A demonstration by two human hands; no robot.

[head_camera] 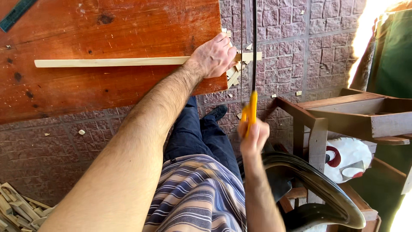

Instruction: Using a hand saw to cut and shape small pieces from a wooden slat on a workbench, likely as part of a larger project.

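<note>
Pressing down with the left hand, fingers closed over a long, thin strip of pale wood lying across the reddish-brown wooden tabletop. Pinning that strip right at the tabletop's near edge, with a short end of it sticking out past the edge, over the paving. Gripping with the right hand, blurred, fingers wrapped tight around the yellow handle of a hacksaw with a thin dark blade. Holding the handle below the tabletop's edge, the blade running up just beside that edge and crossing the overhanging end of the strip, just past the left hand's fingertips.

Lying scattered on the reddish-grey block paving under the tabletop's edge: small pale wooden offcuts, most of them bunched directly beneath the strip's free end. Resting at the tabletop's far corner, partly out of frame: a dark green ruler. Heaped well away from the tabletop, in the lower corner of the view: a pile of pale wood sticks. Standing across the paving from the tabletop, beyond the saw: a dark brown wooden frame, with a curved black chair back nearer the body. Showing below the tabletop's edge: dark blue trousers and a striped shirt.
</note>
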